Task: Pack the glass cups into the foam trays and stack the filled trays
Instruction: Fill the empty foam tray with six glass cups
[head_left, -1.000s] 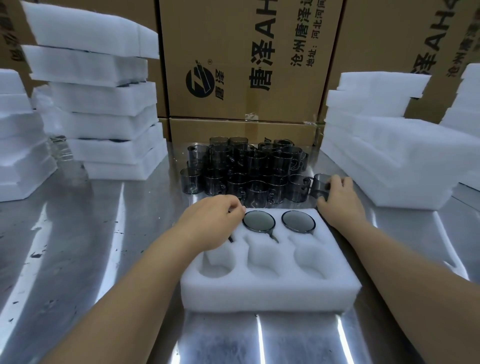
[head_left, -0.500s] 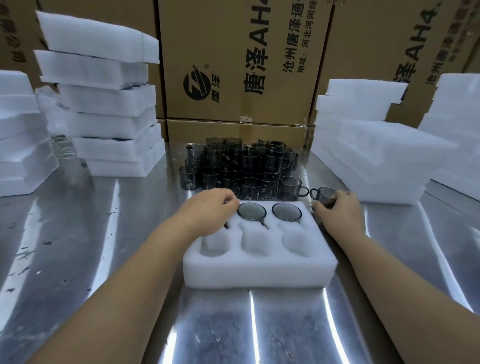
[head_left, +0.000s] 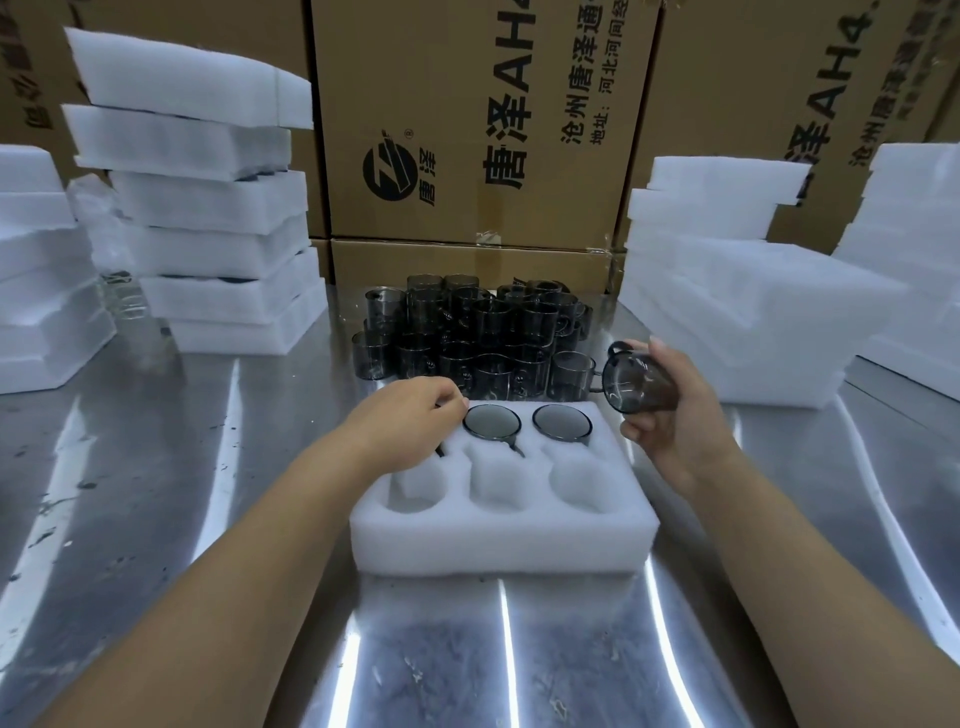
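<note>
A white foam tray (head_left: 498, 540) lies on the shiny metal bench (head_left: 156, 467) straight in front of the person, its six pockets in two rows. In the back row, a smoky glass cup (head_left: 491, 422) sits in the middle pocket and a second seated cup (head_left: 562, 422) in the right one, both with their rims level with the foam and thin handles pointing toward the front row. The three front pockets show only foam.

The left hand (head_left: 410, 421) rests knuckles-up over the back-left pocket, fingers curled down. A dark handle pokes out beneath it, but whether the fingers actually grip a cup there cannot be told.

The right hand (head_left: 675, 415) holds a tilted glass cup (head_left: 631, 384) in the air just beside the tray's back-right corner, fingers and thumb wrapped round its body, its mouth turned toward the tray.

Behind the tray stands a dense cluster of loose cups (head_left: 467, 332) on the bench. To the left rises a leaning stack of foam trays (head_left: 208, 218). To the right sits a pile of foam trays (head_left: 727, 312). Printed cardboard boxes (head_left: 467, 130) wall off the back.
</note>
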